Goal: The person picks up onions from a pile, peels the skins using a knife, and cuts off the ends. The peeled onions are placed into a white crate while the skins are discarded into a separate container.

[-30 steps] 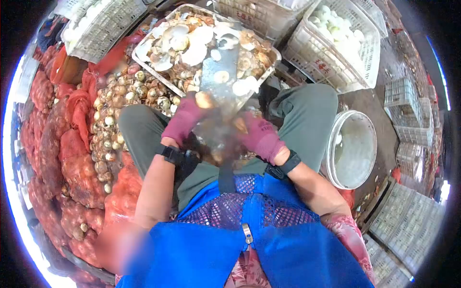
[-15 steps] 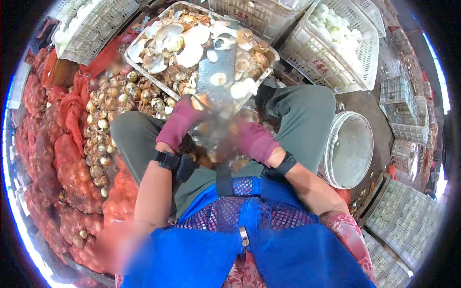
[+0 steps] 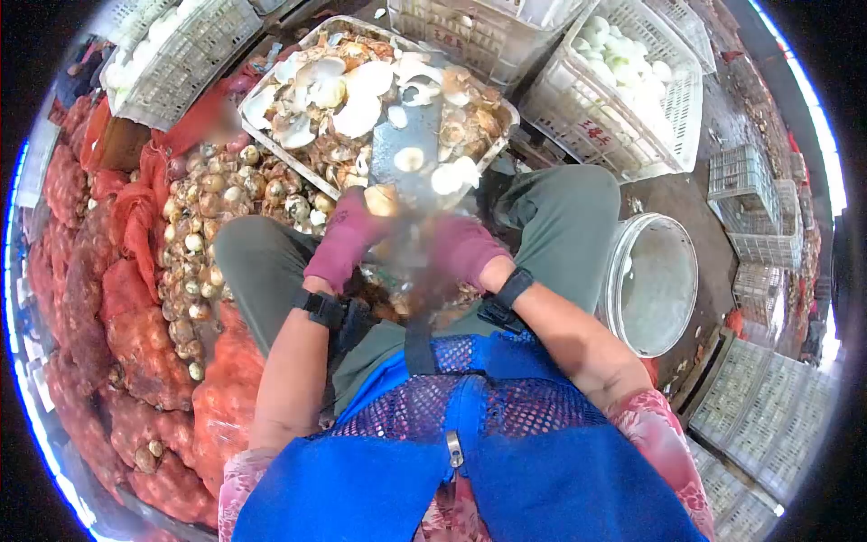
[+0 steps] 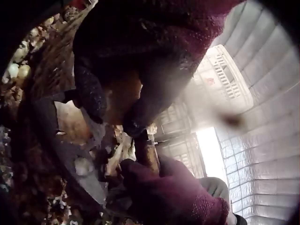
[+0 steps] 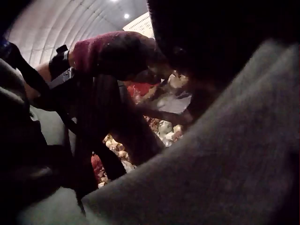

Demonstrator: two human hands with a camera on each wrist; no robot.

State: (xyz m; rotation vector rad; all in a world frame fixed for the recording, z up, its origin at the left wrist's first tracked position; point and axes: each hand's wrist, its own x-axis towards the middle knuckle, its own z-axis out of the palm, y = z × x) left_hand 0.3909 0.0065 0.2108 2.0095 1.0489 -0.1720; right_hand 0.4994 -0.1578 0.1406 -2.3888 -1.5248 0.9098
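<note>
Head view: dark grey floor between 2 and 3 o'clock, bright strip of light at 2. Left wrist: silvery ribbed wall at 3. Right wrist: curved ribbed roof at 11, lamps near 12.

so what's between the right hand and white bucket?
In the head view, the person's right leg lies between the right hand and the white bucket.

Onion skins lie in a tray before the person; left are loose onions, then sacks; right, a bucket, with a crate beyond
</note>
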